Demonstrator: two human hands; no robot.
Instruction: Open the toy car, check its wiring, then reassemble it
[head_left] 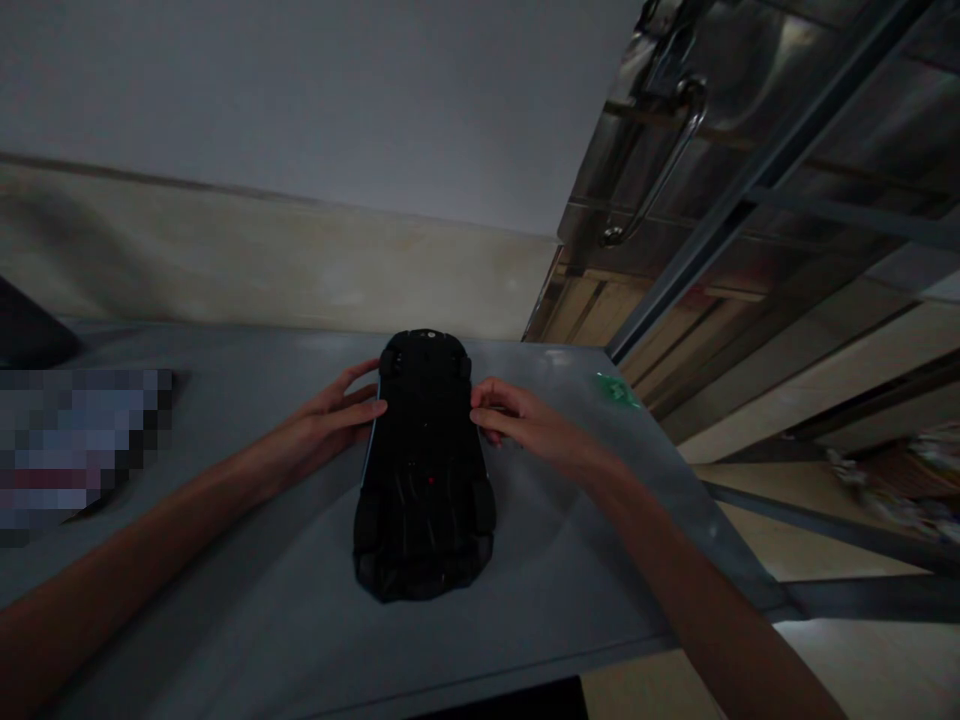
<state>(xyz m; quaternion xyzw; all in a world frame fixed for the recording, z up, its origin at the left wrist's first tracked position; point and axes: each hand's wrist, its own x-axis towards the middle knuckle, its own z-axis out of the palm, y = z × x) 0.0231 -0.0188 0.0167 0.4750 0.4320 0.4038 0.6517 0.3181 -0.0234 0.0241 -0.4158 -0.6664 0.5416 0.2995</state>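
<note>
Black toy car (424, 470) lies upside down, mid grey table (225, 600), wheels up. L hand (330, 420) touches its left side, fingers (358, 410) loosely spread along the edge. R hand (525, 425) on opposite side, fingertips (484, 415) curled together vs. the body. Small green bit (616, 388) near table's far right corner.

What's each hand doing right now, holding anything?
Left hand: open, fingertips against the left side of the black toy car lying on the table.
Right hand: fingers curled, touching the car's right side; grip cannot be told.
</note>
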